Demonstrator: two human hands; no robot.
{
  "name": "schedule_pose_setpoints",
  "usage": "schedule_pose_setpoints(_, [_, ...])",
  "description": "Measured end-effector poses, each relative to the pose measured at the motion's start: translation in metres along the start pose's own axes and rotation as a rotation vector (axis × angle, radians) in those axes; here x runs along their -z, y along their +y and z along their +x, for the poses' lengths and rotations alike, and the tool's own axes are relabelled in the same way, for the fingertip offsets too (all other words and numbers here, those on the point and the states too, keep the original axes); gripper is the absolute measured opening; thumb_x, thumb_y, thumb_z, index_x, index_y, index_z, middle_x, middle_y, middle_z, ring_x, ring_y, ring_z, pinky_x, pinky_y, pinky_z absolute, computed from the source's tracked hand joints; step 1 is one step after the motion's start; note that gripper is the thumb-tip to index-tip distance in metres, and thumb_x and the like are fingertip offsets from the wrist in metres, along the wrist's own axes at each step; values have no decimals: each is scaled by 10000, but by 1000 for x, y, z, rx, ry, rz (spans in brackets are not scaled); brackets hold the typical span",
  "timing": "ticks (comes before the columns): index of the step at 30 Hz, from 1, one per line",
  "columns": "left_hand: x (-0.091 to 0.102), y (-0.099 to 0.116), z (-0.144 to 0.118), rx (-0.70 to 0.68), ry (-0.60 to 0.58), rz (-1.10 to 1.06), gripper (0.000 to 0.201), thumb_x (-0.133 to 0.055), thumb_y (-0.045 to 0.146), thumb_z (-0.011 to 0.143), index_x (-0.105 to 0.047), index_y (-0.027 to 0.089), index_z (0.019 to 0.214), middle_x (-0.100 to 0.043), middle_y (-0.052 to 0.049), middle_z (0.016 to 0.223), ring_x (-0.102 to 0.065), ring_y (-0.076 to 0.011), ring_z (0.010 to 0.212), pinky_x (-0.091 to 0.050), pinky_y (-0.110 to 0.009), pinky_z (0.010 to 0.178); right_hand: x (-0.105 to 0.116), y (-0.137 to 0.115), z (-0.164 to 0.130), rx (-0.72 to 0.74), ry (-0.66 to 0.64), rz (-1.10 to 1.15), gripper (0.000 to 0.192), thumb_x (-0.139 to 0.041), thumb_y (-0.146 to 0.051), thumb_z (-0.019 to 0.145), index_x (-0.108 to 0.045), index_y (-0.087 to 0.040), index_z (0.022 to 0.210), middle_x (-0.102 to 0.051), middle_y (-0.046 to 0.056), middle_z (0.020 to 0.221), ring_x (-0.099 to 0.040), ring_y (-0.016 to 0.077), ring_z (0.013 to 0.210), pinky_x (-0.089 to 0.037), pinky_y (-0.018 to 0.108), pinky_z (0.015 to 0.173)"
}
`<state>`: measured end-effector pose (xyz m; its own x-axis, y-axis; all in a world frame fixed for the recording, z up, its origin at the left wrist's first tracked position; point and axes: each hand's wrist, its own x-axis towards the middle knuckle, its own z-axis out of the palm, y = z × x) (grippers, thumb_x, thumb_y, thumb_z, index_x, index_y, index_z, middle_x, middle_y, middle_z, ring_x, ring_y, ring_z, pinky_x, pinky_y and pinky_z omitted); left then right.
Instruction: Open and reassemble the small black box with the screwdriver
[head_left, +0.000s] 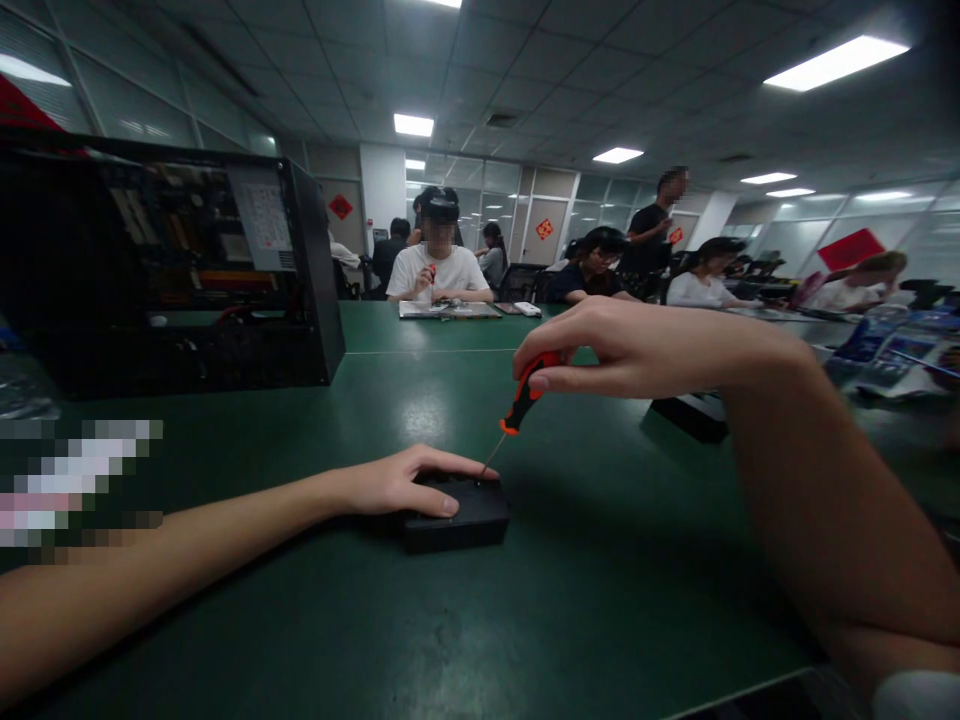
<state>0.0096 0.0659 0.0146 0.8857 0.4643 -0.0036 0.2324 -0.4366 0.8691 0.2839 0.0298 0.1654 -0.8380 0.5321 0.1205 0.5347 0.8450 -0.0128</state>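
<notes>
A black rectangular box [465, 522] lies on the green tabletop in front of me. My left hand [409, 482] holds it from the left, thumb along the near part of its top and fingers over the far side. Pinched by its handle, a red and black screwdriver [523, 402] leans in my right hand [592, 350], above and to the right of the box. The thin shaft slants down to the left, and its tip meets the box top near the far right corner. Whatever sits under the tip is too small to make out.
An open black computer case [307, 270] stands at the left. Another dark box [694, 415] lies behind my right wrist. Across the green table [390, 400], a person [440, 260] in a white shirt sits over a flat panel. Several other people are further back.
</notes>
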Motion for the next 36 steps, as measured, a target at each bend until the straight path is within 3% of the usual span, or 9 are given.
schedule_pose_setpoints(15, [0, -4, 2, -10, 3, -2, 556, -727, 363, 865, -640, 216, 1394, -664, -72, 1406, -622, -307, 1235, -450, -357, 1054, -1, 11, -3, 28, 35, 5, 295, -588, -435, 942, -769, -252, 1085, -751, 1, 849, -654, 152, 709, -419, 250, 621])
schedule_pose_setpoints(19, [0, -5, 1, -17, 2, 9, 563, -730, 390, 871, -635, 217, 1399, -652, -77, 1422, -608, -313, 1259, -443, -360, 1067, -1, 6, -3, 0, -3, 13, 343, -535, -445, 973, -741, -207, 1110, -743, 26, 931, -661, 146, 765, -448, 250, 662])
schedule_pose_setpoints(26, [0, -4, 1, -24, 2, 6, 563, -724, 405, 878, -635, 207, 1398, -675, -74, 1385, -625, -305, 1232, -443, -349, 1061, -3, -1, 3, 147, 62, -21, 296, -535, -259, 951, -671, -168, 1196, -686, 78, 1138, -631, 170, 974, -466, 281, 816])
schedule_pose_setpoints(29, [1, -4, 1, -22, 6, 5, 529, -704, 386, 898, -640, 207, 1392, -671, -71, 1394, -615, -297, 1251, -421, -340, 1079, -9, -1, 6, 131, 55, 17, 269, -554, -250, 945, -652, -164, 1180, -687, 69, 1083, -628, 149, 893, -457, 261, 754])
schedule_pose_setpoints(33, [1, -8, 2, 0, 4, -10, 502, -677, 374, 919, -641, 203, 1390, -663, -73, 1406, -603, -296, 1269, -410, -342, 1089, -17, -3, 14, 114, 19, 127, 255, -591, -377, 964, -640, -155, 1080, -697, 35, 931, -614, 117, 742, -422, 227, 626])
schedule_pose_setpoints(36, [1, -10, 3, 13, 5, -19, 507, -675, 392, 921, -641, 196, 1387, -665, -84, 1402, -602, -309, 1272, -412, -357, 1091, -20, -9, 20, 169, 92, 82, 211, -572, -340, 983, -648, -144, 1006, -680, 17, 841, -587, 100, 690, -392, 220, 608])
